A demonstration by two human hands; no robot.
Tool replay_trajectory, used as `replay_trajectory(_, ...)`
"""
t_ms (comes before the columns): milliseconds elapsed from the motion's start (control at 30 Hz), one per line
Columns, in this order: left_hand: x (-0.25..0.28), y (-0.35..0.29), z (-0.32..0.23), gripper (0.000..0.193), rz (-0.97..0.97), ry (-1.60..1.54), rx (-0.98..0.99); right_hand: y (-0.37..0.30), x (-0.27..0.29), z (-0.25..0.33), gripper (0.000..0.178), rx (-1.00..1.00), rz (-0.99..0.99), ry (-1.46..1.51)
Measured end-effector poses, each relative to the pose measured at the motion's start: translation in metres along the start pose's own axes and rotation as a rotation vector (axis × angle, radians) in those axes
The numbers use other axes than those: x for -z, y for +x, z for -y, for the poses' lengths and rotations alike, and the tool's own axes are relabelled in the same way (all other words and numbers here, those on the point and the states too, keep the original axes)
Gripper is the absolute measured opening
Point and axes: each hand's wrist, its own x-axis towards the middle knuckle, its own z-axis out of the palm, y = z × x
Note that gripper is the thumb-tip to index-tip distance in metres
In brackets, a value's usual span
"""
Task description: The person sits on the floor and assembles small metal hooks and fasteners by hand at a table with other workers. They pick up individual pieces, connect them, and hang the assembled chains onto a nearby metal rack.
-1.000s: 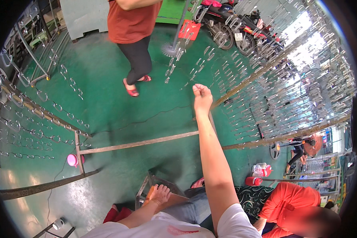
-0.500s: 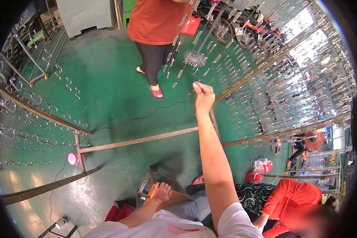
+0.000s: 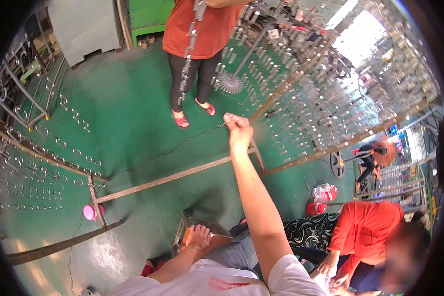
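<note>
The right hand (image 3: 239, 129) is pinching narrow, contents unclear, nearer the link chain (image 3: 186, 69) hanging lengthwise ahead-left; the left hand (image 3: 199, 237) is resting behind, grip unclear.

The green floor (image 3: 118, 106) carries a frame (image 3: 165, 178), a pink tub (image 3: 89, 212) just beside 1 of its legs, a thin cable (image 3: 175, 147), a grey cabinet (image 3: 84, 32), a red jug (image 3: 316, 208), a pole's round base (image 3: 230, 83) and 2 worn red sandals (image 3: 181, 122).
</note>
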Motion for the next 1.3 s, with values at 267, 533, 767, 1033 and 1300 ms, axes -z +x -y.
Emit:
replay_trajectory(267,-0.014,0.002,0.007,0.021,-0.124,0.008,-0.019,-0.104,0.118,0.080,0.013,-0.095,0.210,0.160)
replay_trajectory(533,0.076,0.077,-0.047,0.017,-0.224,-0.982,-0.008,-0.217,0.283,0.152,0.014,-0.048,-0.020,-0.244)
replay_trajectory(767,0.253,0.099,-0.237,0.036,0.173,-0.926,-0.912,-0.303,0.364,0.176,0.014,-0.116,-0.438,-0.246)
replay_trajectory(1033,0.248,0.040,-0.374,0.024,0.447,-0.862,-1.284,-0.379,0.421,0.200,0.013,-0.068,-0.898,-0.409)
replay_trajectory(1300,0.212,-0.013,-0.452,0.021,0.554,-0.871,-1.558,-0.455,0.450,0.215,0.018,-0.078,-1.287,-0.506)
